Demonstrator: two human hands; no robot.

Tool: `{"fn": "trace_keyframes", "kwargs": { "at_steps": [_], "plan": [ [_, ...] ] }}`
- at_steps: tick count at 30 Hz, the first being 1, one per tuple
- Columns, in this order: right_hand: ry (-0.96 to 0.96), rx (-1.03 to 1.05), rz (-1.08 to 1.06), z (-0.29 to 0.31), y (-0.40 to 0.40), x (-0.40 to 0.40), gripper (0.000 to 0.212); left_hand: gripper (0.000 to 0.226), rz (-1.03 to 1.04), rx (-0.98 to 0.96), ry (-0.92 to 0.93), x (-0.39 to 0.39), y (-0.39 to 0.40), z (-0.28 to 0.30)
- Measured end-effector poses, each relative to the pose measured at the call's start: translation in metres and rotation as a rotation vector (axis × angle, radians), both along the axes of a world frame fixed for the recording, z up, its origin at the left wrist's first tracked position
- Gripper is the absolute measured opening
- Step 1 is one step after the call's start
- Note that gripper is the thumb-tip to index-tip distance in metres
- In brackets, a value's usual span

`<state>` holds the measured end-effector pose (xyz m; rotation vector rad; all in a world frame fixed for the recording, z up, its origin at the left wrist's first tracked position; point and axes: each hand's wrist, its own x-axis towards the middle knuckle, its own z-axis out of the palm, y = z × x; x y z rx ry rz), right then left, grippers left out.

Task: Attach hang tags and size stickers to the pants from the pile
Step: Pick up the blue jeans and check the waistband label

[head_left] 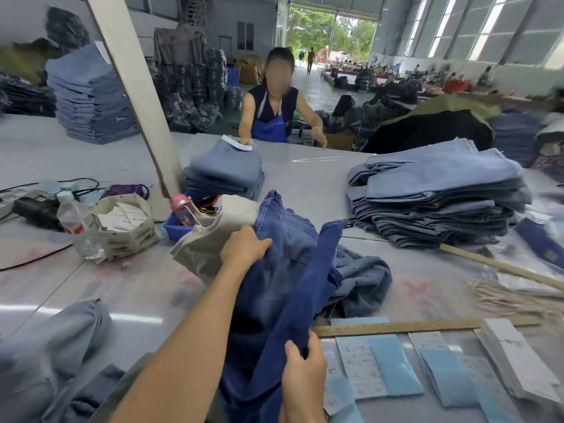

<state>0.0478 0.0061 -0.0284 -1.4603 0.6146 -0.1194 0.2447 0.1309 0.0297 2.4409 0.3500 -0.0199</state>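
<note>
Right hand (302, 374) grips pants (283, 270); carton (128, 236) holds tags (122, 216).

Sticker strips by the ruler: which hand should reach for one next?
Right, probably. The right hand grips the dark blue pants directly beside the sticker strips; the left hand holds the pants further up, away from them.

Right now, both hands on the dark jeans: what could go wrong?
1. The dark blue jeans hang beside the pink-capped bottle in the blue bin; a swing could tip it.
2. The trailing leg near the right hand may sweep the sticker sheets and wooden ruler.
</note>
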Motion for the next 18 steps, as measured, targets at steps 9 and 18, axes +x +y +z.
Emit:
{"fn": "trace_keyframes", "kwargs": {
  "at_steps": [9, 18],
  "plan": [
    [-0.071, 0.018, -0.037, 0.034, -0.052, 0.087, 0.037, 0.043, -0.076, -0.199, -0.095, -0.021, 0.018, -0.012],
    [-0.285, -0.657, 0.189, 0.119, -0.038, 0.205, 0.033, 0.041, -0.121, -0.019, -0.022, -0.058, 0.032, -0.035]
  ]
}}
